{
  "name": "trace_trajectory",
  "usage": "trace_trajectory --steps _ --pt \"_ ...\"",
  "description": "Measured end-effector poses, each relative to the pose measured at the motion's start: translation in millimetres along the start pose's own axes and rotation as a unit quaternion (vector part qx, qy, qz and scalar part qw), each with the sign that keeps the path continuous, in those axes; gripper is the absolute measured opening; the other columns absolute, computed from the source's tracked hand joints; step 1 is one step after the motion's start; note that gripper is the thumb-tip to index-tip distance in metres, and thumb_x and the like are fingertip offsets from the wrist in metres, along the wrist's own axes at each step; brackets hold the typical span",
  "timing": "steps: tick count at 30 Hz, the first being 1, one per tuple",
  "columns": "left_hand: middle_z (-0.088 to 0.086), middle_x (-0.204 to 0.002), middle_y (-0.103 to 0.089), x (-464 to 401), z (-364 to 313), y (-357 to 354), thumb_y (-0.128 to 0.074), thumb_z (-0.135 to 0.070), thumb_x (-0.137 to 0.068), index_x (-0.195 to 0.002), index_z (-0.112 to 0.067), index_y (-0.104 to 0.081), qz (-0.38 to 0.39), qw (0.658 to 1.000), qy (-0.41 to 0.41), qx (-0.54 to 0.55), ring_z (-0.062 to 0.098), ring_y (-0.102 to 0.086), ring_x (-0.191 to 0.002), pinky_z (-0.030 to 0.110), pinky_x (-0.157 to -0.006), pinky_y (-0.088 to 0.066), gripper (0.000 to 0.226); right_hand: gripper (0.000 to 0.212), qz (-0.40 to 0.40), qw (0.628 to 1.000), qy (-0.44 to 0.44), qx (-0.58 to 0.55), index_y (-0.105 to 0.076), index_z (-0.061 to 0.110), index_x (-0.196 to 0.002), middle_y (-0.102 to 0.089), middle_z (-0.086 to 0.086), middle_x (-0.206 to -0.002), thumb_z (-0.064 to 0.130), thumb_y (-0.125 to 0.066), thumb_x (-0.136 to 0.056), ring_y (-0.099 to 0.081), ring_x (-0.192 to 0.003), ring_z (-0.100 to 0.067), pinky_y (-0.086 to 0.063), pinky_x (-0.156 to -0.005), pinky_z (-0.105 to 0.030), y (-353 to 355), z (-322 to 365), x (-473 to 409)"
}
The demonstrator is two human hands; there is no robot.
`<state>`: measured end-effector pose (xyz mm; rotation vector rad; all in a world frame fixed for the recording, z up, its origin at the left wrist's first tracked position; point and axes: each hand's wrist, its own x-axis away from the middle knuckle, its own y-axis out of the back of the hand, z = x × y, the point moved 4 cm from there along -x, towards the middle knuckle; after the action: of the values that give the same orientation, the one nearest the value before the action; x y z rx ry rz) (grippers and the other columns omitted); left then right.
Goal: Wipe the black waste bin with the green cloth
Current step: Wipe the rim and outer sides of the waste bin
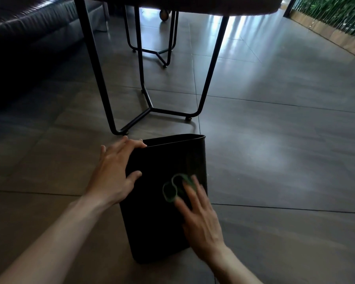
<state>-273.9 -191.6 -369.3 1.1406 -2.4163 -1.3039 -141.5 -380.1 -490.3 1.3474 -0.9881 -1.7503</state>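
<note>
a: nearest us, the right hand (201, 218) lies flat, fingers spread, pressing the green cloth (177, 187) against the near face of the black waste bin (152, 222). pressed, not pinched; it's blurred.

b: and the left hand (115, 173)?

a: open over the bin's left top corner, fingers hooked on the rim, thumb on the face. the bin stands on the tiled floor (275, 160), just before the table legs (152, 107).

b: handling?

a: looks light, thin-walled and smooth, so likely to slide or flex. brace at the rim. the cloth is soft and bunches.
</note>
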Motion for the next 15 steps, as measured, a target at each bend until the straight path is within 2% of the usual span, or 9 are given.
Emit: trace_trajectory --steps 1,3,5,7,9,12,14,15 --pt "-0.008 -0.148 -0.049 0 0 0 -0.078 -0.008 -0.08 -0.129 -0.034 -0.051 0.001 1.0 0.002 0.001 0.019 -0.025 -0.151 0.057 -0.125 -0.004 0.062 0.06 -0.031 0.998 -0.052 -0.032 -0.045 0.025 -0.151 -0.028 -0.01 -0.168 0.015 -0.06 -0.094 -0.01 -0.161 -0.035 -0.05 -0.108 -0.059 10 -6 -18" --pt "-0.008 -0.147 -0.049 0 1 0 -0.078 -0.008 -0.08 -0.129 -0.035 -0.051 0.001 1.0 0.004 -0.001 0.019 -0.028 -0.15 0.057 -0.125 -0.004 0.063 0.055 -0.077 0.981 -0.154 -0.085 -0.042 0.024 -0.156 -0.021 -0.005 -0.171 0.031 -0.05 -0.101 -0.006 -0.161 -0.031 -0.054 -0.102 -0.06 26 -13 -57" --pt "-0.007 -0.147 -0.049 1 2 0 -0.078 -0.008 -0.079 -0.13 -0.035 -0.051 0.001 1.0 0.006 -0.005 0.019 -0.028 -0.15 0.056 -0.125 -0.003 0.063 0.06 -0.085 0.977 -0.174 -0.093 -0.034 0.023 -0.161 -0.014 -0.003 -0.174 0.044 -0.04 -0.105 -0.001 -0.162 -0.03 -0.049 -0.109 -0.061 31 -7 -86" --pt "-0.006 -0.146 -0.05 0 2 0 -0.077 -0.005 -0.079 -0.13 -0.034 -0.052 0.0 1.0 0.007 -0.006 0.019 -0.028 -0.15 0.055 -0.124 -0.003 0.064 0.065 -0.067 0.992 -0.094 -0.053 -0.031 0.021 -0.162 -0.015 -0.007 -0.174 0.048 -0.044 -0.105 0.0 -0.162 -0.032 -0.036 -0.119 -0.06 23 10 -89" --pt "-0.007 -0.145 -0.051 -1 1 -1 -0.073 0.0 -0.077 -0.129 -0.033 -0.053 0.004 1.0 0.001 0.002 0.019 -0.027 -0.15 0.055 -0.123 -0.002 0.066 0.066 -0.029 0.999 0.032 -0.013 -0.035 0.021 -0.16 -0.024 -0.01 -0.17 0.046 -0.053 -0.102 -0.004 -0.161 -0.035 -0.026 -0.125 -0.057 7 31 -63" --pt "-0.008 -0.147 -0.048 -1 -3 -5 -0.075 -0.002 -0.077 -0.129 -0.036 -0.051 0.014 1.0 -0.015 0.01 0.016 -0.023 -0.152 0.053 -0.125 0.001 0.067 0.051 0.027 0.982 0.179 0.056 -0.046 0.023 -0.153 -0.035 -0.011 -0.163 0.027 -0.056 -0.104 -0.013 -0.16 -0.037 -0.029 -0.124 -0.053 -13 41 -1" --pt "-0.008 -0.149 -0.046 -1 -6 -8 -0.077 -0.006 -0.079 -0.13 -0.038 -0.049 0.016 1.0 -0.025 0.011 0.014 -0.021 -0.153 0.052 -0.126 0.002 0.067 0.051 0.02 0.978 0.196 0.07 -0.041 0.025 -0.158 -0.04 -0.01 -0.16 0.021 -0.049 -0.107 -0.018 -0.159 -0.037 -0.031 -0.124 -0.051 -8 25 14" --pt "-0.007 -0.149 -0.046 -1 -6 -9 -0.077 -0.006 -0.079 -0.131 -0.038 -0.049 0.015 0.999 -0.026 0.01 0.013 -0.021 -0.153 0.051 -0.126 0.002 0.067 0.053 0.007 0.983 0.173 0.054 -0.04 0.025 -0.159 -0.044 -0.011 -0.158 0.017 -0.048 -0.107 -0.02 -0.159 -0.036 -0.033 -0.123 -0.051 -3 17 11"
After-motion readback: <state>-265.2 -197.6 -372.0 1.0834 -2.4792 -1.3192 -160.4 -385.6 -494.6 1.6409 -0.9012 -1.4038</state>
